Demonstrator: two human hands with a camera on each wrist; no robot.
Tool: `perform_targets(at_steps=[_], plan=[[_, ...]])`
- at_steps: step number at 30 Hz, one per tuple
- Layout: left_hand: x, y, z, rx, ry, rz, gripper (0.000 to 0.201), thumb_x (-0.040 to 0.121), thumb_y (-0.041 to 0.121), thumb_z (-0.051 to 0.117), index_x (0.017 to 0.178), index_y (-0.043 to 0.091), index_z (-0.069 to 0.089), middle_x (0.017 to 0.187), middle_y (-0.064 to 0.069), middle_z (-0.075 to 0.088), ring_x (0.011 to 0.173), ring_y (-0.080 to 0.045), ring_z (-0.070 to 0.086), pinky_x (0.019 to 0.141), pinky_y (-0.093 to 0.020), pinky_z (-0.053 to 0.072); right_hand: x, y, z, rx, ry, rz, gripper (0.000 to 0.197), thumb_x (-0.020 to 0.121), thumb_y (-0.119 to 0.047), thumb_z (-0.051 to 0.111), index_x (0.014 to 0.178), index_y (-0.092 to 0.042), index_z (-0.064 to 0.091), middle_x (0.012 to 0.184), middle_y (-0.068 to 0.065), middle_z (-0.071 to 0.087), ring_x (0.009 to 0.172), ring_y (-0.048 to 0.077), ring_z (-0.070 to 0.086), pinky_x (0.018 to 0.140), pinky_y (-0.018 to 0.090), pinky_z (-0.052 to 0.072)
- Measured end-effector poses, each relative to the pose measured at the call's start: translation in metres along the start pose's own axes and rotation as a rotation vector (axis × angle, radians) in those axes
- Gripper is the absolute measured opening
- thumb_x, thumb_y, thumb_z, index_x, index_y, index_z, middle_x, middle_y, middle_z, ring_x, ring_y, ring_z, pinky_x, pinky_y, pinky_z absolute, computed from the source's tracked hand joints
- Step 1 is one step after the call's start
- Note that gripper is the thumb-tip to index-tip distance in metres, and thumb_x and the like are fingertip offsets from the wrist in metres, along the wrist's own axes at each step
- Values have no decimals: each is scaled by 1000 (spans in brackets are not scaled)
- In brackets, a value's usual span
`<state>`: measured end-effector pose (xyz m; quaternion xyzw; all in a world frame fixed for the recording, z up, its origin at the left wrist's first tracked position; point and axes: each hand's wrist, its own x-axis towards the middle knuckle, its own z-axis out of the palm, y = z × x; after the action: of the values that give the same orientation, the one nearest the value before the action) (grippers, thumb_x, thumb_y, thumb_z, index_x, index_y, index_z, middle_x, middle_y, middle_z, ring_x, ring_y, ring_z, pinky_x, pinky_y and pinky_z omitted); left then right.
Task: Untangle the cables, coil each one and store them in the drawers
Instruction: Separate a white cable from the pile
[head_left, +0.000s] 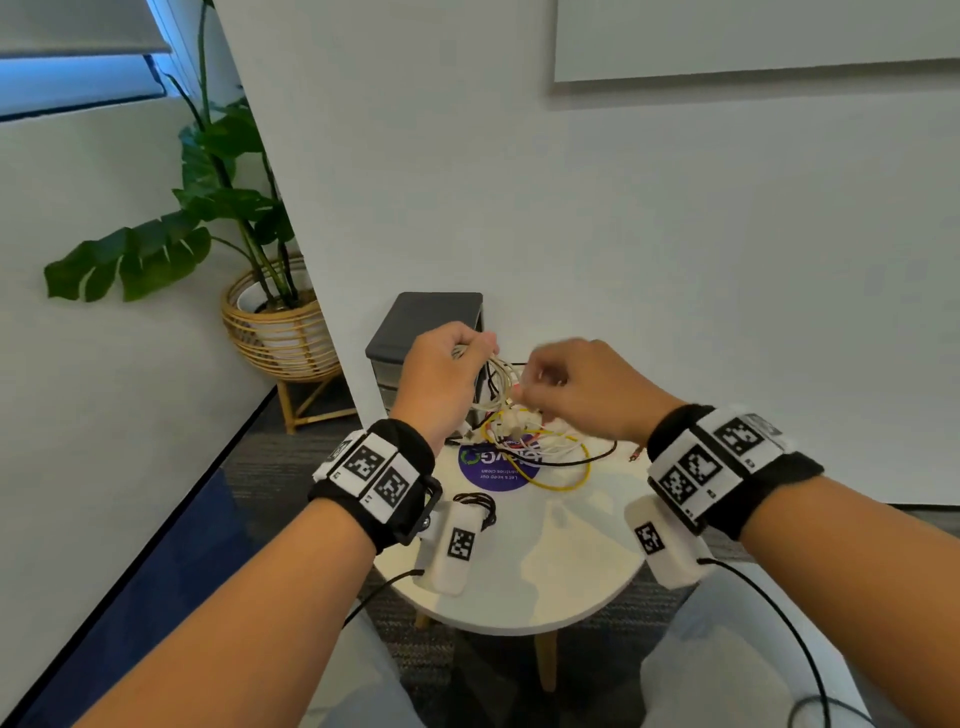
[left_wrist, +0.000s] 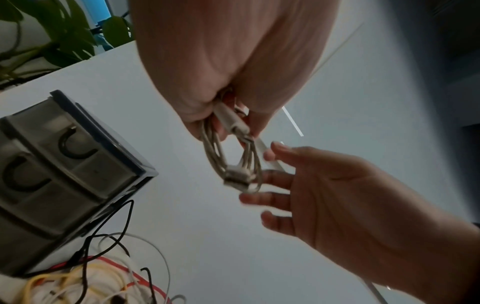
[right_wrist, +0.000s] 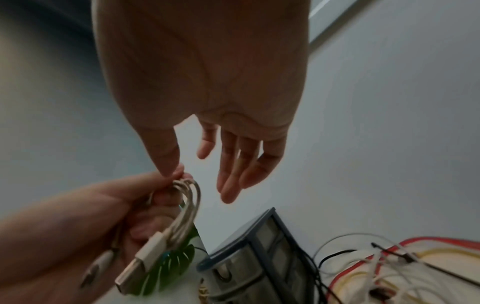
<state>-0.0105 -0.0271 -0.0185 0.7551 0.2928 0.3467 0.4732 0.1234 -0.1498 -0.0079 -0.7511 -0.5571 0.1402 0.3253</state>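
Holding a coiled white cable (head_left: 496, 382) above the round table (head_left: 545, 571), our left hand (head_left: 441, 374) has its fingers curled round the bundle of loops, with a USB plug (right_wrist: 132, 271) sticking out below the fist. Our right hand (head_left: 587, 387) sits just beside it, fingers relaxed and spread, gripping nothing, its thumb tip close to the top of the coil. We judge the cable light and soft, springy enough to uncoil if the grip slackens, so the place to hold is across all the loops at once, not by a plug. The other cables (head_left: 540, 447), yellow, black and white, lie tangled on the table beside the grey drawer unit (head_left: 415, 338). A purple sticker (head_left: 493, 467) under them carries upside-down writing; we make out "keep our" and "clean", the rest being covered
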Motion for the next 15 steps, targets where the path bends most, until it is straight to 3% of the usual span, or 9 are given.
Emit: perform_targets(at_steps=[3, 7, 10, 13, 15], plan=[[0, 2, -1, 22, -28, 49, 27, 102, 34, 59, 88, 15, 71, 56, 17, 52, 49, 0, 44, 59, -29, 35, 8, -9, -10, 213, 69, -8, 26, 89, -32, 75, 98, -29, 51, 97, -2, 72, 76, 19, 72, 73, 37, 58], [3, 5, -2, -33, -36, 65, 28, 102, 37, 58, 85, 17, 67, 67, 9, 52, 58, -8, 43, 63, -38, 38, 7, -18, -2, 153, 42, -121, 30, 89, -16, 74, 97, -26, 47, 85, -8, 58, 61, 13, 55, 60, 22, 45], [4, 7, -5, -66, -46, 80, 28, 103, 37, 57, 82, 21, 67, 71, 3, 53, 60, -10, 43, 61, -37, 38, 6, -17, 4, 182, 82, -153, 25, 92, -11, 68, 96, -24, 48, 77, -6, 51, 63, 15, 46, 61, 28, 42], [3, 8, -7, -119, -56, 72, 29, 103, 36, 57, 82, 18, 65, 72, -2, 52, 62, -13, 42, 58, -35, 37, 4, -18, 2, 244, 50, -187, 18, 94, -9, 65, 97, -22, 53, 81, 5, 57, 68, 27, 50, 65, 40, 46], [2, 11, -7, -155, -63, 54, 28, 104, 32, 57, 84, 14, 64, 70, 1, 51, 63, -14, 41, 57, -31, 37, 4, -20, 0, 318, 21, -181, 15, 96, -6, 62, 99, -19, 57, 86, 5, 60, 66, 24, 53, 60, 35, 47]])
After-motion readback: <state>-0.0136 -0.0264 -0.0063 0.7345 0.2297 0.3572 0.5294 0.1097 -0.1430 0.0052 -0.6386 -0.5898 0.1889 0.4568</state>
